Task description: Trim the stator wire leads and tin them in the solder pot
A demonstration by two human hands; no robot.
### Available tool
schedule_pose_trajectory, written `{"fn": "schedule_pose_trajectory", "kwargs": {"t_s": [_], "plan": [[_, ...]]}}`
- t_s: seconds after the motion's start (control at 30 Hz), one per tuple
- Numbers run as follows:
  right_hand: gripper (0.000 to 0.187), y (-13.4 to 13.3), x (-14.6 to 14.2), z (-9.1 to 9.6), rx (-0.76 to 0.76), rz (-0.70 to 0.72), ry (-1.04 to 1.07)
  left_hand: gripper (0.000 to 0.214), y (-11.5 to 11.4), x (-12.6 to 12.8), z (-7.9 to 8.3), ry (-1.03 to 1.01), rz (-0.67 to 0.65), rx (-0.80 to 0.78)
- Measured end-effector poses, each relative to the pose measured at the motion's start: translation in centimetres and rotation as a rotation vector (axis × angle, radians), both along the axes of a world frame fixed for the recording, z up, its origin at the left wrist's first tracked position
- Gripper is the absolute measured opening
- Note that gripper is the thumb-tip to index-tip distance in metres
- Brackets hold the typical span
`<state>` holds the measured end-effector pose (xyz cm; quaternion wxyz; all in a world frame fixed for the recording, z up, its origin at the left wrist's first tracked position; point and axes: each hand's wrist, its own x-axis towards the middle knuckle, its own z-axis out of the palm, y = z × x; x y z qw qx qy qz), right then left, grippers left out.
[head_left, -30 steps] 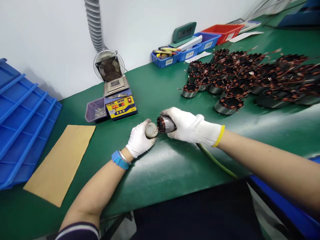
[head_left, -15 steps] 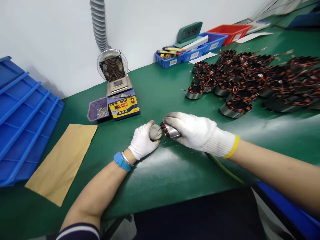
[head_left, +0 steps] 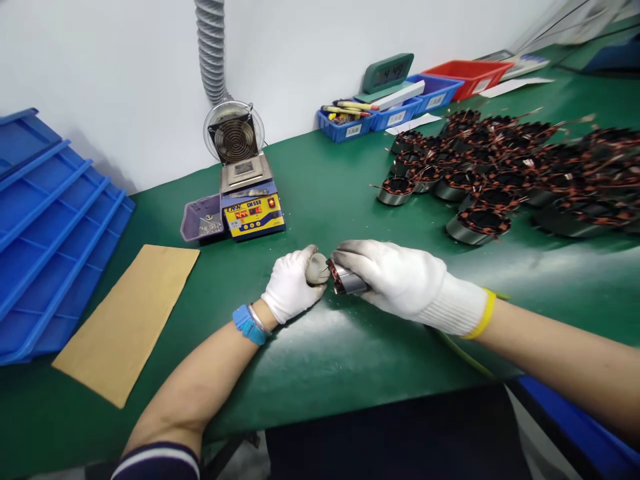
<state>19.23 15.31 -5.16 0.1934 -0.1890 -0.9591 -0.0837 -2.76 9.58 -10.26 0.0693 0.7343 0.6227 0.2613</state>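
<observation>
My left hand (head_left: pixel 295 285), in a white glove, is closed around a small round greyish pot (head_left: pixel 317 269) just above or on the table. My right hand (head_left: pixel 395 277), gloved too, grips a motor stator (head_left: pixel 349 279) by its metal outer ring. The stator lies tilted on its side, its copper-wound end facing the pot. A thin wire end at the stator's edge reaches toward the pot's mouth; whether it touches is too small to tell. What the pot contains cannot be made out.
Many stators (head_left: pixel 479 225) crowd the right of the green table. Behind my hands stand a yellow-blue solder pot unit (head_left: pixel 255 217), a purple tray (head_left: pixel 203 220) and a fume hose (head_left: pixel 211 50). Brown card (head_left: pixel 127 320) and blue crates (head_left: pixel 55 247) are left; small blue bins (head_left: pixel 345 128) line the wall.
The stator in my right hand has tipped slightly against the pot. Both hands keep their hold. The whole view has shifted a little, and the unit's red display digits differ.
</observation>
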Motion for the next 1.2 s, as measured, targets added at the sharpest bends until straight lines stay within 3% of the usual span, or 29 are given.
{"fn": "schedule_pose_trajectory", "kwargs": {"t_s": [0.43,0.73,0.87,1.03,1.2], "plan": [[0.042,-0.5,-0.4,-0.3,0.114,-0.042,-0.036,0.058,-0.2,0.2,0.1,0.056,0.009,0.096],[0.046,-0.6,0.2,-0.7,-0.031,-0.077,0.117,0.059,-0.1,0.0,0.0,0.065,0.003,0.136],[0.047,-1.1,0.6,-1.0,-0.126,-0.277,0.29,0.059,-0.2,0.0,0.0,0.066,0.002,0.155],[0.059,-1.8,-0.3,-1.2,-0.269,-0.625,0.269,0.059,-0.4,0.0,0.1,0.094,0.025,0.212],[0.055,-2.2,-1.1,-0.9,-0.286,-0.675,0.262,0.059,-0.5,-0.1,0.1,0.159,0.091,0.322]]}}
